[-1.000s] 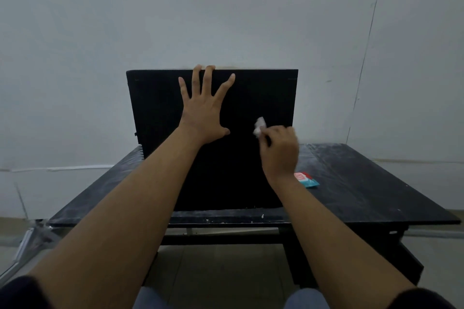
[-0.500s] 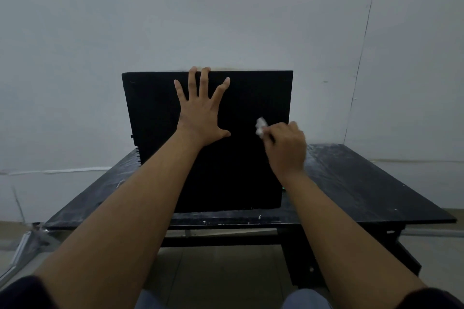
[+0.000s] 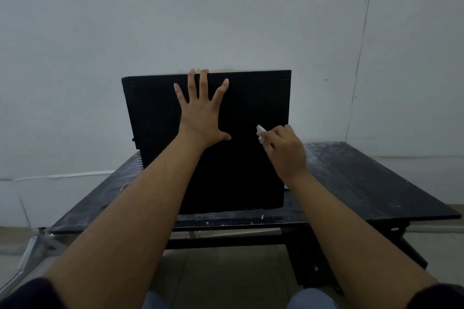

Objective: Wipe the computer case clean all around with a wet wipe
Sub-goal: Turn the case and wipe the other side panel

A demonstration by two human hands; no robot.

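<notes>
2 hands were on the computer case (image 3: 155,113), which stood upright along the table's (image 3: 364,183) front edge. What had changed over 1 s? — A

Left hand (image 3: 200,118) had not shifted: flat on the facing panel, fingers spread, tips at the top edge. Right hand (image 3: 286,150), fingers curled and pinching the wet wipe (image 3: 260,133), had slid from panel centre toward the case's right edge. — B

Meaning? — A

1 stroke across the facing panel looked nearly finished. Judged early in the task: top, ends and back remained, none seen wiped. — B
</notes>
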